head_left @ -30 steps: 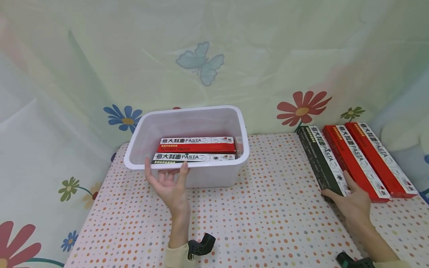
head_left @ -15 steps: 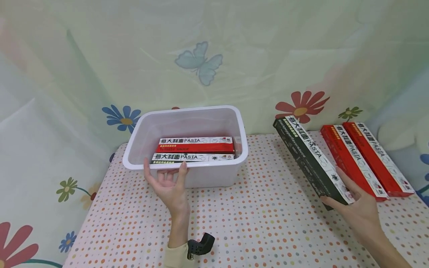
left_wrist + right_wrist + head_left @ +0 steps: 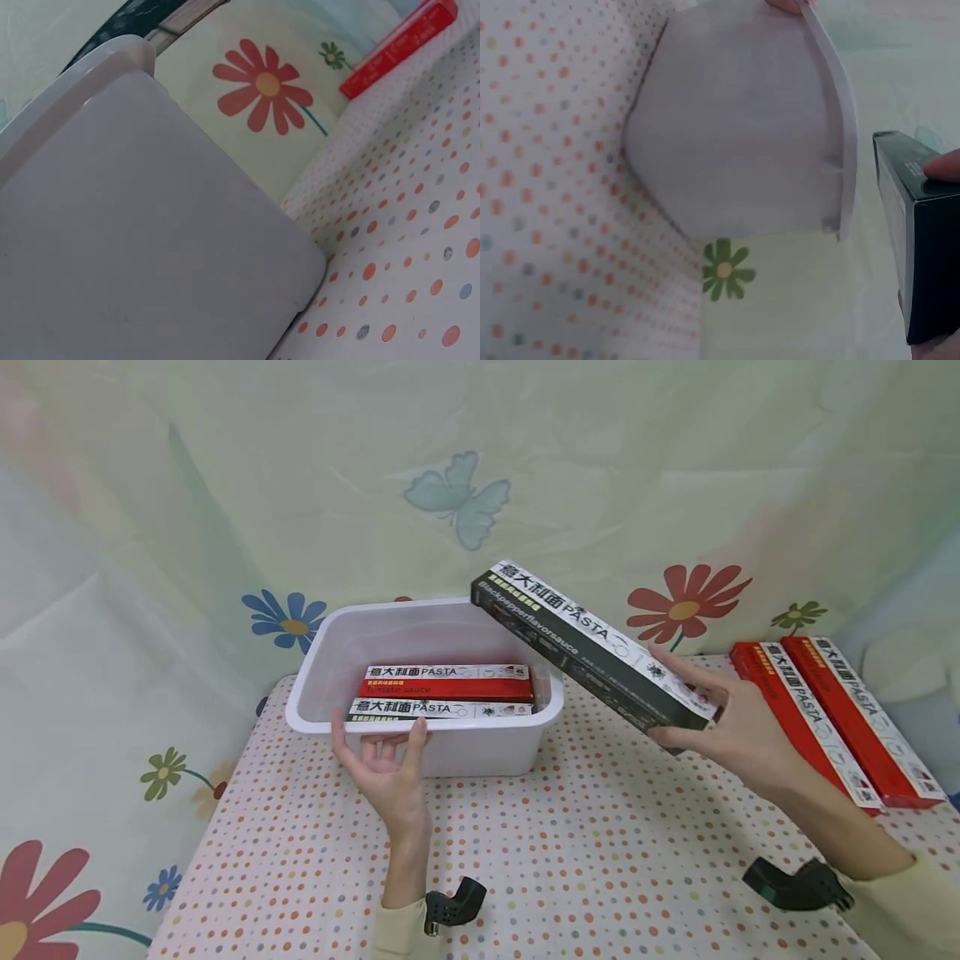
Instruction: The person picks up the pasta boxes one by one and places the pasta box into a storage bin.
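In the head view my right hand [image 3: 738, 727] grips the near end of a black-and-white pasta box [image 3: 585, 647]. The box is tilted, its far end raised over the right rim of a white plastic bin [image 3: 480, 752]. Part of this pasta box [image 3: 937, 255] shows in the right wrist view, with fingertips on it. My left hand [image 3: 390, 785] holds the bin's front rim, some of its fingers under the lip. Inside the bin lie a red pasta box [image 3: 450, 687] and, nearer the front, a black-and-white pasta box [image 3: 442, 708], partly hidden by the rim.
Two red pasta boxes [image 3: 806, 718] lie side by side at the right of the table [image 3: 570, 860], which has a dotted cover. A flower-printed cloth [image 3: 585, 485] hangs behind. Both wrists carry black camera mounts [image 3: 455, 903].
My right hand has lifted the black-and-white pasta box off the table beside the red ones and carried it left and up to the bin. My left hand has stayed at the rim.
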Available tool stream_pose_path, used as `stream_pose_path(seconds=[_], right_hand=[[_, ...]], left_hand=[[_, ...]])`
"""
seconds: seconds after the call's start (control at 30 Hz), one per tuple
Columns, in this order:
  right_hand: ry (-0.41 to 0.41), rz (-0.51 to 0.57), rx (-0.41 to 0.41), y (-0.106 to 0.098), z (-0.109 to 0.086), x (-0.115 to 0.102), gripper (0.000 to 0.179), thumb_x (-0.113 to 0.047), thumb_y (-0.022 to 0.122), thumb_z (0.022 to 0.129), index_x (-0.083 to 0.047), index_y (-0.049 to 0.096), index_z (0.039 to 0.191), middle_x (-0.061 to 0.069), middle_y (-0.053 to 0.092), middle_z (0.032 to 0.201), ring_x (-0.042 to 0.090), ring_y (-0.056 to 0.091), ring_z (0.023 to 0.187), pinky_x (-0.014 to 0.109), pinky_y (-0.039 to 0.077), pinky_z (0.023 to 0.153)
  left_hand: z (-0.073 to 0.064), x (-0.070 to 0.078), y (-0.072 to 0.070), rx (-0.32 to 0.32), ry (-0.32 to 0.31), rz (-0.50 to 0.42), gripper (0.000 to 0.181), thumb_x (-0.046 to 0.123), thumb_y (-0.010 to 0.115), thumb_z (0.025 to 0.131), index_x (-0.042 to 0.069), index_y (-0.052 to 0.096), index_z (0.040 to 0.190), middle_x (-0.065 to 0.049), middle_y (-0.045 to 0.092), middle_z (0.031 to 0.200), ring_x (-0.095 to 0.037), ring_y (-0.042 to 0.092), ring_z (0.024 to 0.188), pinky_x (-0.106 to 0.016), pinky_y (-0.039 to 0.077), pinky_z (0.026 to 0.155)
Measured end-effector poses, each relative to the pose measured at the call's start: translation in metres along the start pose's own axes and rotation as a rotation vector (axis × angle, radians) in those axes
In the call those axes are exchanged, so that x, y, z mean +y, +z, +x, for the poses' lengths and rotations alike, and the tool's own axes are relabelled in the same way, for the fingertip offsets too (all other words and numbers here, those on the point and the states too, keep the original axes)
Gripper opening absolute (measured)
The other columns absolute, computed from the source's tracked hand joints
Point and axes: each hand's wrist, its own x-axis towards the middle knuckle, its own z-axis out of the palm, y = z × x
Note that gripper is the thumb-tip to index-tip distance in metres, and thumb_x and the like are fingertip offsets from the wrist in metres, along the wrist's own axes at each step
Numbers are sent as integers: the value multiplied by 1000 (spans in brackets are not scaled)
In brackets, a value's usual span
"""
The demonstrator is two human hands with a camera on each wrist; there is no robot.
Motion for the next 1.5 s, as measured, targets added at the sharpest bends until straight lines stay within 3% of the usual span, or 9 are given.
stream_pose_path(seconds=[0.23, 0.47, 0.7, 0.73, 0.83, 0.97, 1.13, 1.33, 1.5], right_hand=[[-52, -8, -248, 12, 67, -48, 88, -15, 85, 84, -23, 43, 161, 18, 53, 148, 32, 44, 122, 27, 53, 82], [-117, -26, -441, 43, 105, -70, 86, -7, 84, 78, -18, 50, 157, 15, 57, 144, 28, 56, 106, 30, 56, 76], [-285, -117, -561, 74, 132, -77, 83, -4, 81, 74, -9, 54, 153, 10, 57, 153, 24, 56, 130, 48, 52, 105], [-295, -114, -579, 77, 135, -78, 82, -3, 80, 74, -8, 54, 152, 10, 57, 153, 23, 55, 129, 48, 54, 103], [-267, -84, -641, 85, 140, -81, 82, 1, 77, 73, -8, 55, 152, 11, 60, 149, 23, 69, 93, 41, 64, 76], [-199, -69, -719, 95, 146, -87, 83, 0, 73, 74, -12, 54, 154, 16, 58, 146, 21, 59, 45, 39, 60, 44], [-157, -74, -752, 103, 151, -91, 85, -2, 73, 73, -17, 53, 155, 20, 53, 147, 21, 56, 43, 47, 61, 44], [-163, -56, -780, 105, 154, -89, 84, -3, 73, 73, -16, 54, 154, 18, 55, 146, 17, 53, 44, 29, 52, 41], [-183, -58, -781, 104, 154, -85, 83, -2, 73, 73, -13, 55, 153, 16, 57, 147, 14, 52, 44, 28, 52, 41]], left_hand=[[3, 0, 1, 10, -10, -3, 106, -14, 74, 88, 14, 10, 167, -20, 49, 152, -37, 66, 114, -46, 65, 92], [2, 0, 3, 46, -28, -8, 108, -14, 75, 85, 19, 13, 167, -18, 50, 152, -35, 67, 113, -47, 65, 92], [1, -1, 3, 67, -15, -1, 109, -17, 76, 82, 19, 18, 166, -30, 52, 144, -23, 66, 94, -43, 67, 88], [1, -2, 3, 64, -11, -1, 109, -17, 76, 82, 19, 18, 167, -31, 51, 145, -23, 67, 94, -43, 67, 88], [1, -3, 4, 48, -9, -9, 109, -17, 77, 82, 19, 17, 167, -34, 48, 147, -27, 67, 98, -45, 67, 88], [3, -3, 3, 43, -6, -19, 109, -18, 75, 83, 19, 15, 167, -33, 46, 151, -32, 67, 101, -46, 66, 88], [3, -3, 2, 46, 6, -24, 109, -19, 74, 83, 18, 15, 167, -34, 44, 151, -31, 67, 100, -45, 67, 86], [4, -2, 1, 53, 10, -29, 108, -18, 74, 83, 18, 16, 167, -36, 43, 150, -31, 68, 99, -45, 67, 85], [4, -4, 0, 32, 10, -22, 107, -16, 75, 85, 17, 15, 167, -35, 42, 152, -35, 67, 105, -46, 67, 86]])
